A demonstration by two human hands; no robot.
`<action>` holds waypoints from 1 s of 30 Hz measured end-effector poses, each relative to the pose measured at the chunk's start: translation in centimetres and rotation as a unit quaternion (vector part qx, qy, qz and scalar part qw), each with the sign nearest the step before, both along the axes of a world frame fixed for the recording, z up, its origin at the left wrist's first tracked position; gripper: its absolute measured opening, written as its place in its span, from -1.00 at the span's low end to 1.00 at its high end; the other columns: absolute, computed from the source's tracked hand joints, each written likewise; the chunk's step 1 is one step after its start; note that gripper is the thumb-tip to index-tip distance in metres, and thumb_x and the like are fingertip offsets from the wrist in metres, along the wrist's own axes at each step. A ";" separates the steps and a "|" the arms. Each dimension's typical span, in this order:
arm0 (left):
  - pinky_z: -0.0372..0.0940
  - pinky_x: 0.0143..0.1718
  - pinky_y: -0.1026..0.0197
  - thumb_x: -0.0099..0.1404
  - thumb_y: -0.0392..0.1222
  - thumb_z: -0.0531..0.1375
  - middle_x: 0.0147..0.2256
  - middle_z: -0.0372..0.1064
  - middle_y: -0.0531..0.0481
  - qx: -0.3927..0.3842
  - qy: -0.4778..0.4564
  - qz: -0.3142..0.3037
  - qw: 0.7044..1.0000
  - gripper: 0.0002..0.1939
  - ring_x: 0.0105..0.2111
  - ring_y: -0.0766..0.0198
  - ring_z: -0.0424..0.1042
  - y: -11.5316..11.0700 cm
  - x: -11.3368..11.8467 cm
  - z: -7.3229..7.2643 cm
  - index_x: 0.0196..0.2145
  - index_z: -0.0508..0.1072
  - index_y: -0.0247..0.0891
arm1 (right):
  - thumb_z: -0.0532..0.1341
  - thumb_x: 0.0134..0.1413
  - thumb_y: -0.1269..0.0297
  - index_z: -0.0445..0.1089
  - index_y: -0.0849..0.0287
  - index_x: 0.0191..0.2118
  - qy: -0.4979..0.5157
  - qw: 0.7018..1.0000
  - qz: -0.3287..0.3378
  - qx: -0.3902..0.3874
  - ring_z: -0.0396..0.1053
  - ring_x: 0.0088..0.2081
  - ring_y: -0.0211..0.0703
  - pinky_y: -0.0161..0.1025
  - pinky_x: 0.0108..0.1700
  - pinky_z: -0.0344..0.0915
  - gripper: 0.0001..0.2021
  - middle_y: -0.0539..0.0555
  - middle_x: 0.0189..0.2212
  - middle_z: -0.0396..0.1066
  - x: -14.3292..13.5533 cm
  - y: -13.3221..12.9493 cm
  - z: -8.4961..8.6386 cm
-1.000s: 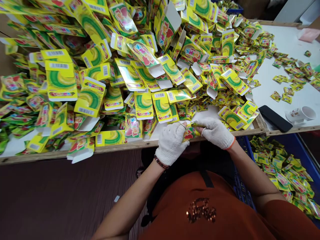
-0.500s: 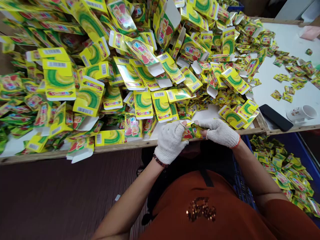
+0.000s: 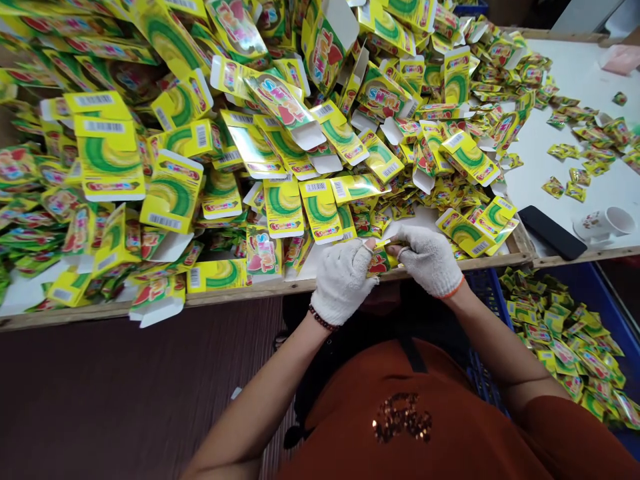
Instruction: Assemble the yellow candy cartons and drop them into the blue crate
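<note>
Both my hands wear white knit gloves with bare fingertips and meet at the table's front edge. Between them is a small yellow-green candy box (image 3: 379, 262), mostly hidden by the gloves. My left hand (image 3: 344, 279) is closed around its left side. My right hand (image 3: 429, 260) pinches at the box's right upper end, where a narrow yellow flap (image 3: 383, 243) shows. Just beyond the hands lie loose wrapped candies (image 3: 370, 223) and flat-lying yellow boxes (image 3: 321, 210), several with white end flaps standing out.
A large heap of cartons and wrapped candies (image 3: 280, 100) covers the wood-edged table. To the right are a black phone (image 3: 551, 233), a white mug (image 3: 604, 225) and scattered candies (image 3: 580, 177). Below the table edge, a blue crate (image 3: 607, 293) holds many wrapped pieces.
My right hand has moved left, closer to my left hand, and its fingers have curled in at the top of the box. My left hand stays nearly in place.
</note>
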State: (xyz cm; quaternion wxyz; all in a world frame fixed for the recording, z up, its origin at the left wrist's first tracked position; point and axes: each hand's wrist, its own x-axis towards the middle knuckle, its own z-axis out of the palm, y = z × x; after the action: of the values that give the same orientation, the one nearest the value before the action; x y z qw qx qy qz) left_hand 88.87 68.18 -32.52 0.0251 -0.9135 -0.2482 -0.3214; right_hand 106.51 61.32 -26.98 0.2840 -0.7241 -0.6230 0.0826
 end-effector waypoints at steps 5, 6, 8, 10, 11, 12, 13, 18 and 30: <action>0.26 -0.17 0.00 0.12 -0.17 0.30 -0.10 0.48 -0.29 0.000 0.002 0.019 1.000 -0.41 -0.15 -0.04 0.46 -0.1 0.3 0.1 0.10 0.38 -0.37 | 0.22 0.18 0.35 0.50 0.15 -0.32 -0.030 0.998 0.043 0.019 0.39 -0.34 -0.16 -0.28 -0.27 0.20 -0.90 0.04 -0.39 0.51 0.6 -0.1 -0.6; 0.26 -0.17 0.00 0.13 -0.17 0.30 -0.11 0.48 -0.29 -0.002 0.006 0.021 1.000 -0.42 -0.14 -0.05 0.46 -0.1 0.4 0.2 0.10 0.39 -0.38 | 0.21 0.19 0.35 0.50 0.15 -0.30 -0.036 0.998 0.048 0.035 0.40 -0.31 -0.15 -0.28 -0.25 0.21 -0.89 0.05 -0.36 0.51 0.8 -0.1 -0.6; 0.26 -0.17 -0.01 0.14 -0.17 0.29 -0.11 0.48 -0.30 -0.014 0.017 0.026 0.999 -0.41 -0.14 -0.06 0.45 -0.1 0.5 0.2 0.11 0.39 -0.39 | 0.17 0.20 0.37 0.48 0.17 -0.29 -0.061 0.995 0.038 0.065 0.41 -0.27 -0.12 -0.26 -0.22 0.22 -0.87 0.09 -0.32 0.51 1.0 -0.2 -0.6; 0.26 -0.17 -0.02 0.14 -0.17 0.28 -0.09 0.47 -0.30 -0.025 0.022 0.025 0.999 -0.41 -0.14 -0.06 0.45 -0.1 0.7 0.1 0.13 0.38 -0.38 | 0.15 0.18 0.39 0.46 0.19 -0.33 -0.085 0.994 0.032 0.067 0.39 -0.29 -0.10 -0.24 -0.23 0.22 -0.86 0.12 -0.34 0.49 0.8 -0.2 -0.7; 0.26 -0.17 -0.02 0.14 -0.17 0.28 -0.07 0.47 -0.29 -0.029 0.020 0.023 0.999 -0.41 -0.13 -0.06 0.45 -0.2 0.7 0.1 0.13 0.39 -0.37 | 0.14 0.16 0.40 0.46 0.19 -0.36 -0.086 0.994 0.035 0.059 0.38 -0.31 -0.11 -0.23 -0.25 0.22 -0.85 0.12 -0.36 0.47 0.6 -0.1 -0.7; 0.26 -0.18 -0.01 0.14 -0.17 0.27 -0.06 0.47 -0.29 -0.032 0.018 0.020 0.999 -0.42 -0.13 -0.06 0.45 -0.2 0.8 0.0 0.12 0.39 -0.36 | 0.14 0.14 0.41 0.45 0.19 -0.37 -0.075 0.995 0.044 0.051 0.37 -0.33 -0.12 -0.23 -0.26 0.23 -0.85 0.12 -0.39 0.46 0.4 -0.1 -0.8; 0.26 -0.18 -0.01 0.14 -0.17 0.27 -0.06 0.47 -0.28 -0.036 0.015 0.018 0.999 -0.43 -0.13 -0.06 0.45 -0.3 0.8 0.0 0.12 0.39 -0.34 | 0.14 0.12 0.43 0.46 0.19 -0.37 -0.050 0.996 0.056 0.044 0.38 -0.33 -0.13 -0.24 -0.25 0.24 -0.86 0.10 -0.40 0.45 0.2 0.0 -0.9; 0.28 -0.15 -0.02 0.13 -0.15 0.29 -0.08 0.46 -0.31 -0.043 0.003 0.049 0.998 -0.38 -0.11 -0.09 0.44 -0.1 0.4 0.4 0.14 0.37 -0.39 | 0.20 0.14 0.30 0.46 0.19 -0.06 0.220 0.974 0.051 0.004 0.38 -0.45 -0.28 -0.31 -0.37 0.33 -0.75 0.06 -0.26 0.52 0.1 -0.6 -0.5; 0.30 0.12 -0.01 0.36 -0.14 0.15 0.05 0.41 -0.25 -0.213 -0.179 -0.055 0.959 -0.56 0.07 0.06 0.40 -0.1 3.4 1.3 0.16 0.32 -0.31 | 0.14 0.11 0.40 0.40 0.19 -0.43 0.037 0.991 0.130 -0.005 0.37 -0.37 -0.21 -0.30 -0.27 0.29 -0.86 0.03 -0.47 0.40 1.4 0.3 2.2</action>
State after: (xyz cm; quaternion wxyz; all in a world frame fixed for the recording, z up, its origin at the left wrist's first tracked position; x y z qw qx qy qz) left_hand 92.29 68.11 -31.22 -0.2327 -0.8372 -0.2612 -0.4204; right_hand 107.91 61.66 -24.79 0.2904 -0.6347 -0.7005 0.1489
